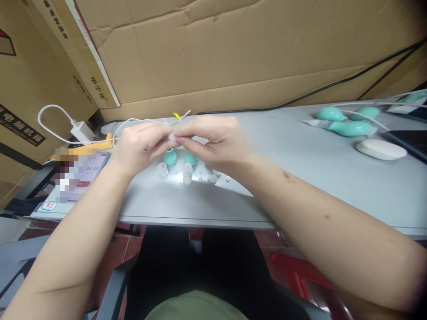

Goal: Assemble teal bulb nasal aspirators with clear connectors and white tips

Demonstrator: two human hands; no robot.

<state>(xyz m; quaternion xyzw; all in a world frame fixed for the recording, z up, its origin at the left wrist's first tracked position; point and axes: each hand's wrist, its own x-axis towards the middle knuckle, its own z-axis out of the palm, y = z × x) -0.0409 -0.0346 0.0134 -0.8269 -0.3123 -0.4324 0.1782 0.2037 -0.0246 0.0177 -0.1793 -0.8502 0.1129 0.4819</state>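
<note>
My left hand (pixel 142 144) and my right hand (pixel 215 140) meet above the table, fingertips pinched together. Between them is a small translucent white plastic piece (pixel 171 137), mostly hidden by the fingers. Right below stand two teal rubber-like bulbs, a left bulb (pixel 170 158) with its open neck upward and a right bulb (pixel 191 158) partly covered by my right hand. Closer to me lie a clear plastic cup (pixel 163 170), another clear piece (pixel 187 169), a round white cap (pixel 212 178) and several tiny white bits.
A phone (pixel 88 175), a white charger (pixel 82 132) and a yellow strip (pixel 103 143) are at left. At right, several teal bulbs (pixel 350 128) lie near a white oval case (pixel 381 149) and a dark device (pixel 410 142). Cardboard (pixel 213 58) stands behind the table.
</note>
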